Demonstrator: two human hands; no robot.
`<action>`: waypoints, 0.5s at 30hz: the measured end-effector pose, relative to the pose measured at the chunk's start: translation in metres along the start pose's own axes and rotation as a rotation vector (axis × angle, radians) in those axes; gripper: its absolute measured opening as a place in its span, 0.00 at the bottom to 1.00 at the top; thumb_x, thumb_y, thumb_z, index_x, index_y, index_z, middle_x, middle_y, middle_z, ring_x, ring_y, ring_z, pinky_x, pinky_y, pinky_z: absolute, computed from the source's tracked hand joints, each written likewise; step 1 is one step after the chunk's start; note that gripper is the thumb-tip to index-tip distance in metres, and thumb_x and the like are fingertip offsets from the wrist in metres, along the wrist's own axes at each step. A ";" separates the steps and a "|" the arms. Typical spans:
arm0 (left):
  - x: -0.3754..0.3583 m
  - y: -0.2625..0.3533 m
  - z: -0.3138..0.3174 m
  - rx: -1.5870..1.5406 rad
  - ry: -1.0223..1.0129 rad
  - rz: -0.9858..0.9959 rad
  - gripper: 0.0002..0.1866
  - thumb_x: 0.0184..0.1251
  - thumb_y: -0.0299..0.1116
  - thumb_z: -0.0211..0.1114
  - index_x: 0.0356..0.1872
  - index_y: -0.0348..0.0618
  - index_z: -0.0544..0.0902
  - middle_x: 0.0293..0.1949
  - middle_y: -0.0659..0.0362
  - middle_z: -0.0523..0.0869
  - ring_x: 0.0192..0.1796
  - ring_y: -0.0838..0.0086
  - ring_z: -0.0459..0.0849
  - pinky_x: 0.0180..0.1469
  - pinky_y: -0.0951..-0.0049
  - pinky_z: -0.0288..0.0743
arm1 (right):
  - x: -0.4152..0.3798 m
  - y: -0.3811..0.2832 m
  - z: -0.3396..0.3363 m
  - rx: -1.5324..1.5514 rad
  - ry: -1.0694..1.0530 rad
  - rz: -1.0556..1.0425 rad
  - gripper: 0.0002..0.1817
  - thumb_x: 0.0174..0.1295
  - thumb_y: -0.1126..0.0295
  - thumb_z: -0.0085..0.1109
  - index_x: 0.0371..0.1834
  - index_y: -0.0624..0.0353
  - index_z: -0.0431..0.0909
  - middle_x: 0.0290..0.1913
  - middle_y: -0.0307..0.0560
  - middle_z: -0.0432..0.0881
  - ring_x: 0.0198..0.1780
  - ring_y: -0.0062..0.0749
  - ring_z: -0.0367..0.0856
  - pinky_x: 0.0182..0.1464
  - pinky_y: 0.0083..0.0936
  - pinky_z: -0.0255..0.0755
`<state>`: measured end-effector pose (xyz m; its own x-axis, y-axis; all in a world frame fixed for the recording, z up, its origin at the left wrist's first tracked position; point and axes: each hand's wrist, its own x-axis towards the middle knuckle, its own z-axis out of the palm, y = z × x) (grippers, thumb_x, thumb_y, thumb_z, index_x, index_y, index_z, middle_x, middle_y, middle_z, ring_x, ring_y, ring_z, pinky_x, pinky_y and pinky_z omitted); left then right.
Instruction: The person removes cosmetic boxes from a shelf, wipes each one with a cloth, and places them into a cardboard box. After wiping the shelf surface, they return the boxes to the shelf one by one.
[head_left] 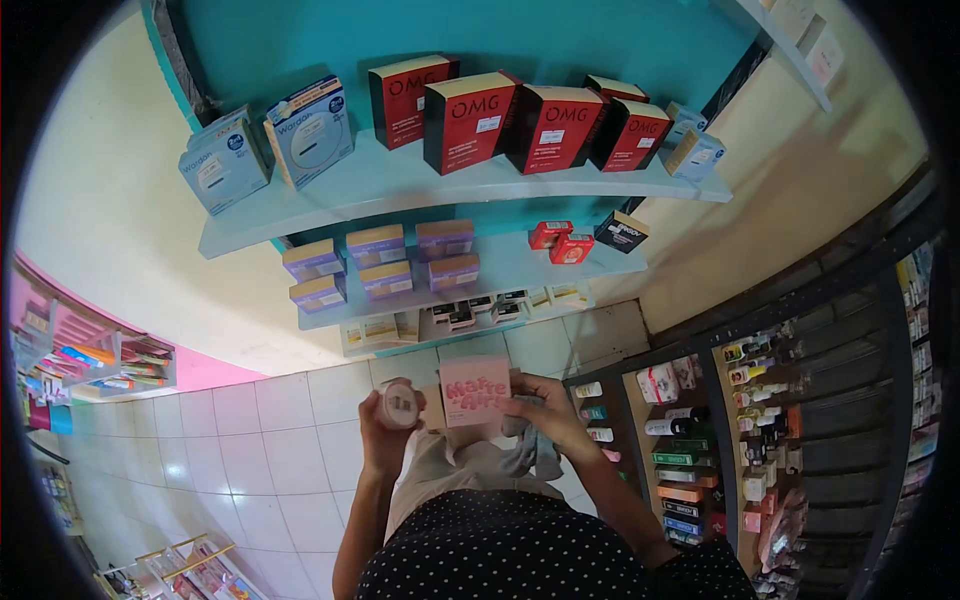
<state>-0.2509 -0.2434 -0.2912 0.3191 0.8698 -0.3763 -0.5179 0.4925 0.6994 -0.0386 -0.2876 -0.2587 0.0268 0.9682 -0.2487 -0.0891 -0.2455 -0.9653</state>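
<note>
My left hand (385, 438) is closed around a small round pale pink cosmetic container (399, 404), with a printed label on the side facing me. In my right hand (548, 408) is a pink cosmetic box (474, 388) with "Matte" in puffy letters, its thumb lying across the front. A beige piece, perhaps a flap, shows at the box's left side. A grey cloth (533, 452) hangs beneath my right hand; whether the fingers also grip it is hidden. Container and box are held apart, in front of my body.
Ahead, an upper shelf (400, 190) bears red OMG boxes (466, 125) and light blue Wardah boxes (312, 130). The shelf below (500, 290) holds purple boxes (380, 262) and small red boxes (571, 249). To the right stands a dark rack (628, 420) of bottles and boxes. Tiled floor (290, 450) lies below.
</note>
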 end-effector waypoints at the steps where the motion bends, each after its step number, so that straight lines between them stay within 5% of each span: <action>1: 0.002 0.001 0.002 -0.117 -0.059 -0.062 0.27 0.59 0.55 0.41 0.43 0.40 0.72 0.31 0.56 0.78 0.38 0.72 0.75 0.39 0.73 0.66 | -0.004 -0.003 0.001 0.086 0.006 0.049 0.14 0.49 0.72 0.60 0.40 0.66 0.75 0.38 0.44 0.78 0.39 0.24 0.75 0.42 0.19 0.69; 2: 0.007 -0.001 0.001 -0.228 -0.210 -0.115 0.26 0.57 0.55 0.44 0.42 0.41 0.72 0.32 0.55 0.77 0.37 0.71 0.73 0.45 0.67 0.66 | -0.006 -0.003 0.002 0.089 0.004 0.048 0.14 0.49 0.72 0.60 0.40 0.66 0.75 0.38 0.44 0.78 0.39 0.24 0.75 0.42 0.19 0.69; 7: 0.005 -0.010 -0.001 -0.272 -0.231 -0.165 0.26 0.52 0.54 0.51 0.41 0.40 0.73 0.38 0.54 0.74 0.46 0.69 0.71 0.49 0.61 0.64 | -0.015 -0.005 0.002 0.051 0.110 0.045 0.13 0.49 0.73 0.59 0.38 0.67 0.76 0.35 0.44 0.78 0.38 0.22 0.75 0.41 0.17 0.70; 10: -0.006 -0.007 0.007 -0.155 -0.355 -0.044 0.27 0.46 0.53 0.57 0.40 0.40 0.73 0.39 0.54 0.73 0.48 0.68 0.71 0.49 0.61 0.66 | -0.016 -0.001 0.010 -0.033 0.099 -0.009 0.12 0.48 0.73 0.59 0.36 0.67 0.75 0.32 0.41 0.79 0.33 0.20 0.75 0.38 0.16 0.68; 13: -0.011 -0.013 0.003 -0.064 -0.386 -0.034 0.24 0.40 0.47 0.64 0.35 0.40 0.74 0.41 0.58 0.74 0.47 0.70 0.70 0.49 0.71 0.65 | -0.014 0.009 0.022 -0.043 0.067 0.016 0.13 0.48 0.73 0.59 0.37 0.67 0.75 0.32 0.41 0.78 0.35 0.21 0.74 0.37 0.17 0.69; 15: -0.005 -0.018 -0.008 0.273 -0.378 0.079 0.23 0.38 0.45 0.65 0.34 0.39 0.74 0.41 0.57 0.74 0.46 0.72 0.71 0.47 0.74 0.66 | -0.010 0.013 0.028 -0.066 0.041 0.014 0.14 0.50 0.72 0.60 0.37 0.70 0.75 0.34 0.45 0.78 0.37 0.26 0.76 0.40 0.20 0.72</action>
<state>-0.2496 -0.2563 -0.3073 0.5799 0.8081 -0.1035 -0.3404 0.3557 0.8704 -0.0682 -0.2989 -0.2667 0.0664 0.9623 -0.2636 -0.0243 -0.2626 -0.9646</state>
